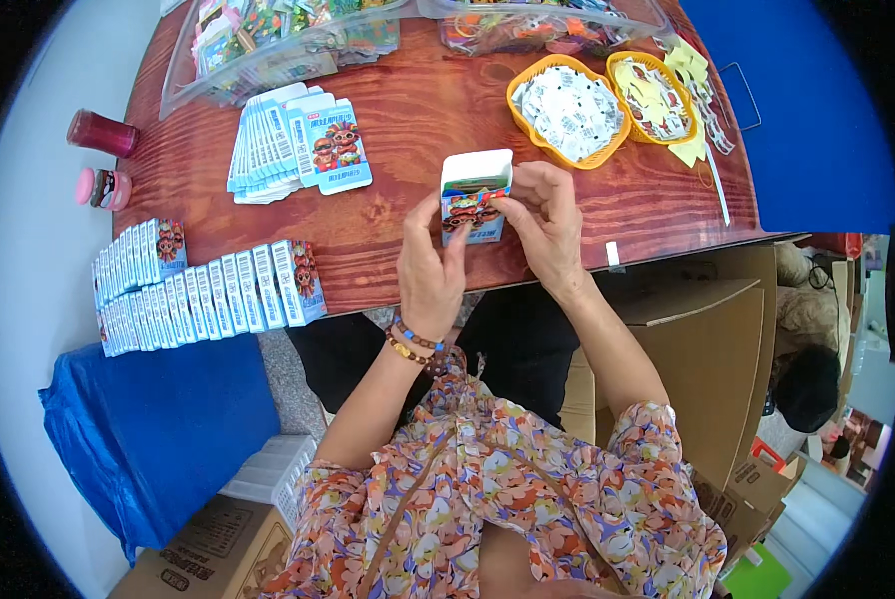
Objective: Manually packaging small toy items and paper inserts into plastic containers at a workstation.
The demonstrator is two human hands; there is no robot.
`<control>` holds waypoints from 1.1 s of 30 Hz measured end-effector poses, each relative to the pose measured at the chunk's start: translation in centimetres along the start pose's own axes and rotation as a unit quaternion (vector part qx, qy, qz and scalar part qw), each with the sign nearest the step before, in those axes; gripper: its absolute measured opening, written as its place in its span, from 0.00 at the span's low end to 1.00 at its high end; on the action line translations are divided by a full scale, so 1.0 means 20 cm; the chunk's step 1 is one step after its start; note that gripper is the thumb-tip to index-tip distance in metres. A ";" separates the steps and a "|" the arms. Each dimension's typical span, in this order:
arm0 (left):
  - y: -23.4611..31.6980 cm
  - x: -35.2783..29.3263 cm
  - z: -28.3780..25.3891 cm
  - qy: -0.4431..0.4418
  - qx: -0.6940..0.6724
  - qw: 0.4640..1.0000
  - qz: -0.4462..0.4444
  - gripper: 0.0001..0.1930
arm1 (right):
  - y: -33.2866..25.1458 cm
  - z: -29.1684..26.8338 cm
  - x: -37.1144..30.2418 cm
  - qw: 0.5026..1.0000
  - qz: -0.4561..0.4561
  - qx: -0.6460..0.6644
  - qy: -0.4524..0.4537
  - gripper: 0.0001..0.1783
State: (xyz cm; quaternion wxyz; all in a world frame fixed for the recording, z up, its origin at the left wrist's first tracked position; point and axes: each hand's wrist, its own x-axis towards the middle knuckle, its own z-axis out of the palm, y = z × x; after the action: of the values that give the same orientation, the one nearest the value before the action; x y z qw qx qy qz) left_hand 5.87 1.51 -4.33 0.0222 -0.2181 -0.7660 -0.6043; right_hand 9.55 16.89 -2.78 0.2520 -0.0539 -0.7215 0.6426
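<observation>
Between both hands I hold a small light-blue cardboard box point(486, 233) with cartoon figures on its front. Its white top flap point(477, 163) stands up, and colourful thin contents show inside the opening. My left hand point(431, 268) grips the box from the left and front, fingers wrapped round its lower part. From the right side my right hand point(549, 225) holds on, its thumb at the upper front edge near the opening. The box is just above the near edge of the brown wooden table point(408, 130).
Flat unfolded boxes point(268, 150) lie fanned at the left. Rows of closed boxes point(230, 290) stand at the near left corner, by a pink-lidded jar point(104, 189) and a red jar point(104, 134). Two yellow baskets point(515, 104) and clear bins point(298, 55) sit farther back.
</observation>
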 end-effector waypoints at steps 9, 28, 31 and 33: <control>0.00 0.01 -0.07 0.033 0.100 0.972 0.211 0.28 | 0.01 -0.12 0.04 0.978 -0.156 -0.094 -0.101 0.18; -0.04 0.08 -0.14 -0.067 -0.002 0.985 0.162 0.23 | -0.20 -0.14 0.15 0.978 -0.035 -0.035 -0.200 0.05; -0.08 0.06 -0.13 -0.045 0.011 0.991 0.127 0.24 | -0.21 -0.14 0.19 0.972 0.046 0.013 -0.231 0.07; -0.06 0.06 -0.13 -0.052 -0.038 0.991 0.115 0.24 | -0.27 -0.14 0.20 0.968 0.043 -0.038 -0.246 0.08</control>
State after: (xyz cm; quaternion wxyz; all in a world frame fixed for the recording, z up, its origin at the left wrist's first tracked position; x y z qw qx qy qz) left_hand 3.77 -0.77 -4.49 0.0437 -0.3364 -0.7121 -0.6147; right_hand 8.66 20.19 3.67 0.0366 0.0656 -0.7820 0.6188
